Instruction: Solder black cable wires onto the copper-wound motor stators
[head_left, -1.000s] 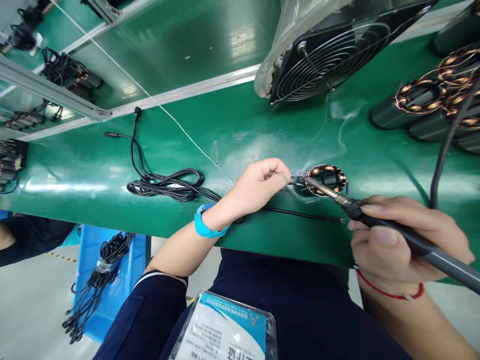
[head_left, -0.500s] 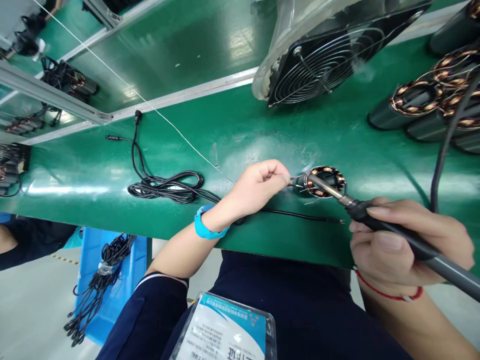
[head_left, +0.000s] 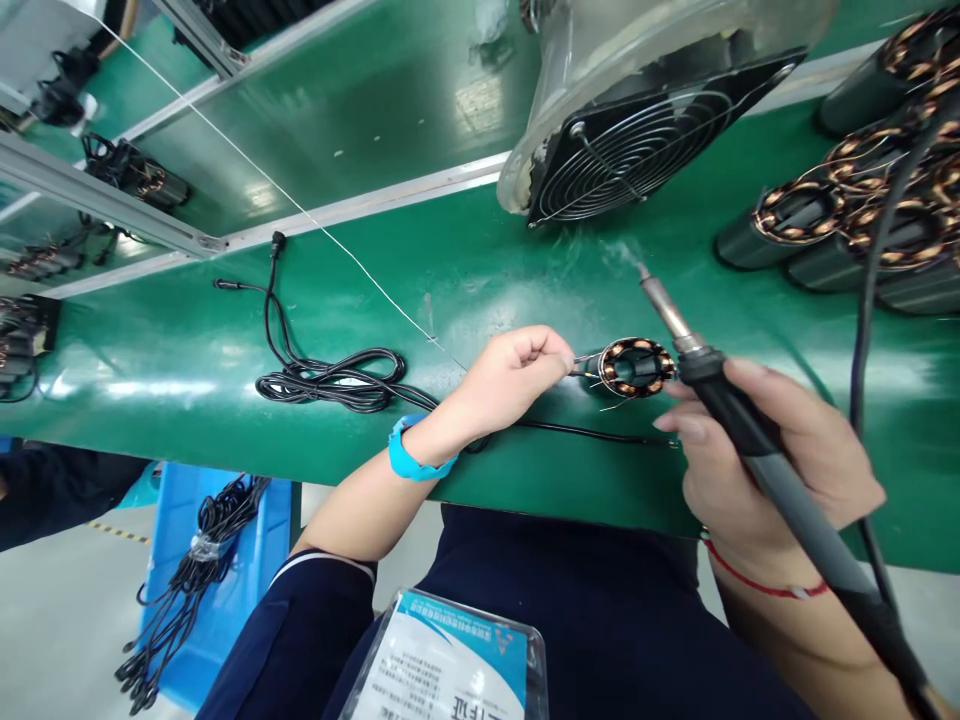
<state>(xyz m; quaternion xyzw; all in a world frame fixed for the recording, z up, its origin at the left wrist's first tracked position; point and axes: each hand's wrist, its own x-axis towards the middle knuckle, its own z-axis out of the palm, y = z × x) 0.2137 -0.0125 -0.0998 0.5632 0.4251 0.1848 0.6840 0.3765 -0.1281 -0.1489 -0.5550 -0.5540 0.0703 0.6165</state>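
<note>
A small stator with copper windings (head_left: pixel 636 366) lies on the green bench (head_left: pixel 225 340). My left hand (head_left: pixel 517 375), with a blue wristband, is pinched closed on thin wire leads at the stator's left side. My right hand (head_left: pixel 757 465) is wrapped round a soldering iron (head_left: pixel 739 420). The iron's tip points up and away, above and to the right of the stator, with a wisp of smoke at it. A thin solder wire (head_left: pixel 337 250) runs from the upper left down toward my left hand.
A coiled black cable (head_left: pixel 330 380) lies left of my left hand. A fume fan with a wire guard (head_left: pixel 637 140) stands behind the stator. More wound stators (head_left: pixel 847 210) lie at the right. A blue bin of black cables (head_left: pixel 202 560) sits below the bench at left.
My right hand has lifted the soldering iron's tip off the stator, up and away from it. My left hand has stayed pinched on the leads.
</note>
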